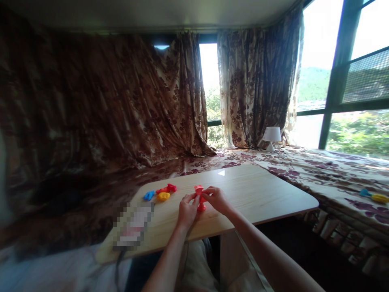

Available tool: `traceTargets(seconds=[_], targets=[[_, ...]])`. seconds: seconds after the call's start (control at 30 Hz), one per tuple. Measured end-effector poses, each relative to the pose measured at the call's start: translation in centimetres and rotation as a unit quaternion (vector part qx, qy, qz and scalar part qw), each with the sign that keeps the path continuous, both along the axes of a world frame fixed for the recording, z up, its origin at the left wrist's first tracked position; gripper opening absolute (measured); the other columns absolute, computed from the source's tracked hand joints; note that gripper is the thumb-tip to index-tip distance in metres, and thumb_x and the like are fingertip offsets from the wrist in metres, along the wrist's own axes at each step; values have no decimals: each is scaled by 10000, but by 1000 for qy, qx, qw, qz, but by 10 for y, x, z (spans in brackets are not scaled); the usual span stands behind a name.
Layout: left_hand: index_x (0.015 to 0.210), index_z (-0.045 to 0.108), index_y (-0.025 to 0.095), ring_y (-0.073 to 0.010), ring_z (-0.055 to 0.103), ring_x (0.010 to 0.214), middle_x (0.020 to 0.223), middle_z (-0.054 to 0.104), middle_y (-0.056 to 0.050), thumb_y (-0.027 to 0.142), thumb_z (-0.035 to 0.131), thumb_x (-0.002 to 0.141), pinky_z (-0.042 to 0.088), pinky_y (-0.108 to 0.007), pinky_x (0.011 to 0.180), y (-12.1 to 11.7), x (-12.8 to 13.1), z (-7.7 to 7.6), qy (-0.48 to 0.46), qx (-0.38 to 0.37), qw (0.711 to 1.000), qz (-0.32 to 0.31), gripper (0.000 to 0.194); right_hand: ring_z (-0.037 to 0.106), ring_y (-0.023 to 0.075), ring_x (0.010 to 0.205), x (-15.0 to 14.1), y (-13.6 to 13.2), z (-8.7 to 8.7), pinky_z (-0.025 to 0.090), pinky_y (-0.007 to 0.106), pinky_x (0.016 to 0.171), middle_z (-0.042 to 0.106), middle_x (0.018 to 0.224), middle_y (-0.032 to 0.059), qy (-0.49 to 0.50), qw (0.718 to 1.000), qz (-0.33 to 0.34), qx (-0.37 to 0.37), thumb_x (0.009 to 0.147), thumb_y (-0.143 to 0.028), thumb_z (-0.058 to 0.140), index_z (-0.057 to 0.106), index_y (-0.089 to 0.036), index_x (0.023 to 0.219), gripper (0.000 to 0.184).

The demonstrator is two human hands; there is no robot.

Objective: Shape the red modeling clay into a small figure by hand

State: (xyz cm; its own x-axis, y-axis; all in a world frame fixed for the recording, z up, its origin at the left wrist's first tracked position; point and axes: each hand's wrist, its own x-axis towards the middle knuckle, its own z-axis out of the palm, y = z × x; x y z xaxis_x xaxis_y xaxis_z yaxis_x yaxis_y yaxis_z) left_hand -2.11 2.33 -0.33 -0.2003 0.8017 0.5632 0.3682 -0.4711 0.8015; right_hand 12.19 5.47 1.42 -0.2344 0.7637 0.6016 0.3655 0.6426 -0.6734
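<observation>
A bright red-orange soft-looking piece (201, 206) stands upright on the table, flared at top and bottom, with a narrower middle. I cannot tell its exact kind. From the left, my left hand (188, 207) pinches its middle with thumb and fingers. Opposite, my right hand (216, 198) grips it a little higher, its fingertips pressed together. Part of the piece is hidden behind my fingers. To the left of my hands lie a blue lump (148, 195), a yellow lump (163, 196) and a red lump (172, 187), all small and irregular.
The pale wooden table (252, 190) has rounded corners. At its left edge lies a pixelated flat object (135, 225) with a dark cord. Beyond are a flowered bedspread (291, 162), a white lamp (271, 134) and curtains. More blue and yellow pieces (379, 198) lie at right.
</observation>
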Motion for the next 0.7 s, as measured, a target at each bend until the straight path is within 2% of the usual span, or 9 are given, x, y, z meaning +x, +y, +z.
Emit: traceTargets(seconds=[0.13, 0.37, 0.53, 0.7], targets=[[859, 715, 176, -189, 610, 825, 818, 692, -66, 320, 586, 745, 446, -316, 808, 1, 0, 0, -22, -3, 1000, 7, 225, 594, 145, 631, -1, -2, 2, 430, 245, 606, 669, 699, 33, -3, 1000, 4, 19, 758, -198, 588, 741, -193, 704, 163], [848, 719, 199, -178, 613, 803, 801, 684, -48, 347, 603, 737, 471, -290, 774, 5, -2, -5, -26, 0, 999, -22, 219, 626, 175, 688, -2, -3, 0, 470, 252, 614, 698, 723, 39, 85, 992, 71, -59, 748, -294, 600, 729, -155, 803, 197], [852, 720, 204, -181, 605, 814, 805, 674, -47, 336, 590, 750, 462, -293, 788, 5, -2, -6, -1, 4, 1000, -9, 211, 610, 163, 655, -5, -3, -1, 459, 252, 608, 664, 695, 47, 90, 995, 28, -43, 738, -278, 612, 724, -143, 695, 180], [855, 718, 200, -189, 598, 836, 812, 670, -49, 352, 582, 755, 453, -300, 793, 3, -1, -5, -8, -2, 1000, -14, 228, 607, 161, 697, -6, -7, 1, 467, 261, 648, 657, 743, 37, 73, 997, -4, -21, 741, -270, 623, 732, -182, 790, 148]])
